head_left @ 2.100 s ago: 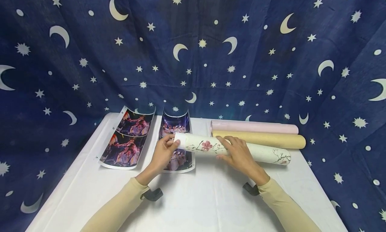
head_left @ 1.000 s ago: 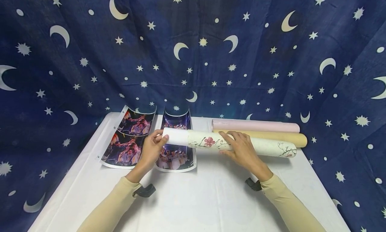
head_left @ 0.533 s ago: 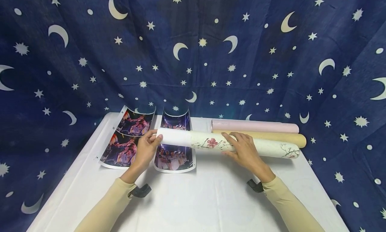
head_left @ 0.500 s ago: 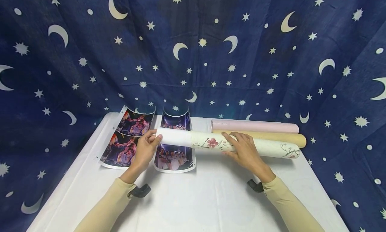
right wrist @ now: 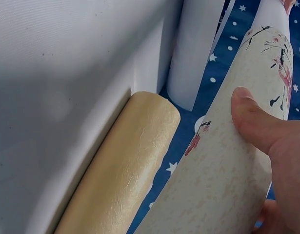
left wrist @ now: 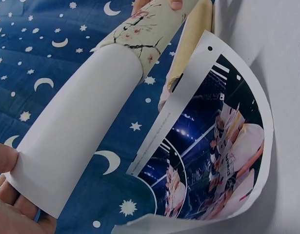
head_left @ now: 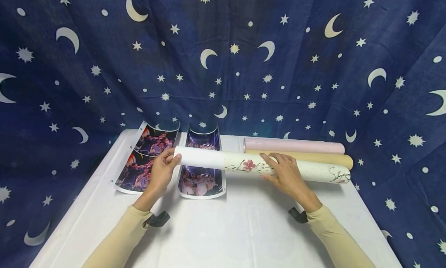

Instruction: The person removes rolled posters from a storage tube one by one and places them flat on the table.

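Observation:
In the head view, a cream tube with a blossom-branch print (head_left: 320,171) is held level over the table by my right hand (head_left: 287,177), thumb on the near side and fingers over the top. From its left end sticks out a white rolled sheet of paper (head_left: 200,158). My left hand (head_left: 162,173) pinches that roll's free end between thumb and fingers. The left wrist view shows the white roll (left wrist: 81,122) running into the printed tube (left wrist: 140,34). In the right wrist view my thumb presses along the printed tube (right wrist: 213,146).
Two curled photo prints (head_left: 139,175) (head_left: 202,182) lie at the back left of the white-covered table (head_left: 223,229); the roll passes over one. A pink roll (head_left: 296,146) and a yellow roll (head_left: 331,161) lie behind the tube. A dark blue star-patterned cloth (head_left: 223,66) hangs behind.
My left hand has moved left, drawing more of the white paper roll out of the printed tube. My right hand has shifted slightly right with the tube.

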Motion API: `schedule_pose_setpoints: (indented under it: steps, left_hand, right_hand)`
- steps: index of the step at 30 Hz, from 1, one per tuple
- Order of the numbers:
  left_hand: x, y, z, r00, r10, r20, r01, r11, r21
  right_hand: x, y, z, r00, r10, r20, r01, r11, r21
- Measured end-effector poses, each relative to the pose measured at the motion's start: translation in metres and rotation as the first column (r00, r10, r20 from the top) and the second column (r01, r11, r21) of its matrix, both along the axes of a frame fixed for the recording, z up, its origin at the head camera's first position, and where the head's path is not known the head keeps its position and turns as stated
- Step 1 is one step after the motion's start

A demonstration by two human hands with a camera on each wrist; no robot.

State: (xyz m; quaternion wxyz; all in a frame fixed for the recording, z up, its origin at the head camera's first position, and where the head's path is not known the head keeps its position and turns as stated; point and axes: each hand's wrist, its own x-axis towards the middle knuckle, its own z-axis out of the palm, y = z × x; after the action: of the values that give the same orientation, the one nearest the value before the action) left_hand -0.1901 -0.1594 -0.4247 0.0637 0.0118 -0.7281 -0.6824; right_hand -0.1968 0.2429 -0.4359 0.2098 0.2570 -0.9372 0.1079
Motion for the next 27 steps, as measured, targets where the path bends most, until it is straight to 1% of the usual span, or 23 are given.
schedule_pose_setpoints:
  steps: [5, 9, 16, 20, 24, 27]
  left_hand:
    - [-0.002, -0.006, -0.002, 0.999, 0.032, -0.037, -0.031, 0.999, 0.043]
    - [-0.001, -0.012, -0.002, 0.996, 0.062, -0.066, -0.059, 0.997, 0.045]
    - [0.0, -0.021, -0.001, 0.995, 0.089, -0.037, -0.085, 0.992, 0.096]
    - [0.0, -0.025, 0.0, 0.994, 0.106, -0.029, -0.103, 0.99, 0.092]
    - [0.0, -0.029, 0.0, 0.994, 0.108, -0.017, -0.106, 0.99, 0.093]
    - [0.0, -0.033, 0.0, 0.994, 0.11, -0.026, -0.106, 0.989, 0.102]
  right_hand:
    - [-0.001, 0.005, -0.001, 1.0, -0.005, 0.001, 0.005, 1.0, 0.004]
    - [-0.001, 0.011, -0.002, 1.0, -0.01, 0.004, 0.01, 1.0, 0.002]
    - [0.0, 0.019, -0.003, 1.0, -0.004, 0.001, 0.004, 1.0, -0.004]
    - [0.001, 0.022, -0.003, 1.0, -0.01, 0.021, 0.01, 1.0, -0.006]
    - [0.002, 0.025, -0.003, 1.0, -0.014, 0.027, 0.014, 1.0, -0.001]
    - [0.003, 0.027, -0.003, 1.0, -0.012, 0.024, 0.012, 1.0, -0.002]
